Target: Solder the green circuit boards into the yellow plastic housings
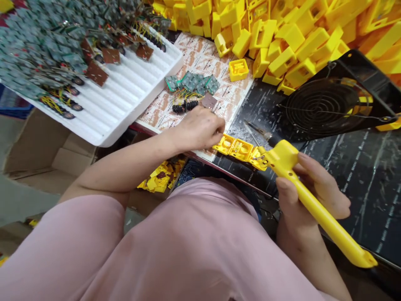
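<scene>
My right hand (308,188) is wrapped round the handle of a yellow soldering gun (313,196). Its metal tip (250,125) points up and left, above the black mat. Several open yellow plastic cases (241,149) stand in a row near the table edge, partly behind the gun's front end. At the left end of that row is my left hand (202,127), fingers curled down and closed against the nearest case; what they pinch is hidden. Just beyond it lie green circuit boards (191,82) with yellow wires, black round parts (184,106) and a brown square board (209,101).
A white foam tray (125,96) heaped with wired boards stands at the left. Yellow cases (294,37) are piled along the back, with one single case (238,70) in front. A black fan (326,100) stands at the right. Below the table are cardboard boxes (50,159).
</scene>
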{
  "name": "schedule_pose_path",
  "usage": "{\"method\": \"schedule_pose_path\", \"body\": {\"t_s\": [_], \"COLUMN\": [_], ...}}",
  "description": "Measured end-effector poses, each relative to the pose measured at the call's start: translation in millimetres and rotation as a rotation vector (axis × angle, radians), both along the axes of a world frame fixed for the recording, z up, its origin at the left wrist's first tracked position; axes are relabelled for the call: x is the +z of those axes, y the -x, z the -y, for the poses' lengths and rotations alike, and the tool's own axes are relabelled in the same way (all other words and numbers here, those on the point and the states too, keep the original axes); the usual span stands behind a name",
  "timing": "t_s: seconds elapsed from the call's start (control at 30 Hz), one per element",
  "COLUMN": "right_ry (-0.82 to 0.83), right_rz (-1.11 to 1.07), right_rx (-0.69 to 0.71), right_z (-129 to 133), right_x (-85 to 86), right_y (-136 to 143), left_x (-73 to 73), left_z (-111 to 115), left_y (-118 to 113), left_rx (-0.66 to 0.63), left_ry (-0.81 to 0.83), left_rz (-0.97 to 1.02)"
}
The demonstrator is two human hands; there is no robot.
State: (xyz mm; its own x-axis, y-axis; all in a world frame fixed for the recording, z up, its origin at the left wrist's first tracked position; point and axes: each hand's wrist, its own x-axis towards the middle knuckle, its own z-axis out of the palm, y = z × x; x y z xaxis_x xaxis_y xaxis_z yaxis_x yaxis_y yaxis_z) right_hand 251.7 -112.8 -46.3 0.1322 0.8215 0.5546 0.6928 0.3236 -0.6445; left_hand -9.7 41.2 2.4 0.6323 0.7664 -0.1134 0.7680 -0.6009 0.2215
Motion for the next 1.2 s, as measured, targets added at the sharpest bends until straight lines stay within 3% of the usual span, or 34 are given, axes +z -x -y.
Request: {"method": "schedule_pose_path", "body": {"t_s": [0.1, 0.23, 0.33, 0.4, 0.47, 0.53, 0.63, 0.7, 0.8, 0.9, 0.97, 1.07, 1.13, 1.2], "right_ry": [-0.175, -0.198, -0.177, -0.138, -0.098, -0.037, 0.038, 0.061, 0.048, 0.000, -0.005, -0.012, -0.008, -0.023], "right_rz": [0.009, 0.073, 0.209, 0.314, 0.388, 0.373, 0.311, 0.305, 0.282, 0.277, 0.310, 0.345, 0.356, 0.372], "right_rx": [-0.050, -0.078, 0.089, 0.209, 0.257, 0.306, 0.387, 0.388, 0.355, 0.345, 0.359, 0.351, 0.331, 0.314], "right_z": [-6, -8, -10, -13, -18, -25, -37, -44, -50, -52, -52, -52, -51, -51], "right_x": [3.7, 1.6, 5.0, 11.1, 17.4, 19.8, 12.7, 3.0, -10.4, -15.3, -14.0, -10.3, -9.3, -9.1], "right_y": [6, 1, -6, -9, -9, -7, 1, 9, 21, 31, 33, 30, 27, 26], "left_x": [-3.8, -26.4, -34.5, -26.0, -7.8, 14.3, 40.7, 46.2, 33.9, 9.9, -2.6, -9.6, -9.6, -10.2], "left_z": [-25, -54, -63, -66, -69, -72, -69, -58, -30, -3, 6, 12, 16, 22], "left_y": [17, 32, 40, 46, 51, 50, 39, 27, 16, 23, 36, 56, 62, 57], "left_rx": [0.078, 0.081, 0.151, 0.241, 0.312, 0.308, 0.059, -0.178, -0.417, -0.553, -0.466, -0.057, 0.154, 0.226], "left_ry": [-0.086, -0.178, -0.227, -0.132, 0.022, 0.135, 0.086, -0.056, -0.190, -0.150, -0.162, -0.195, -0.158, -0.147], "left_rz": [0.138, 0.205, 0.280, 0.483, 0.718, 0.791, 0.464, 0.139, -0.106, 0.060, 0.268, 0.496, 0.506, 0.447]}}
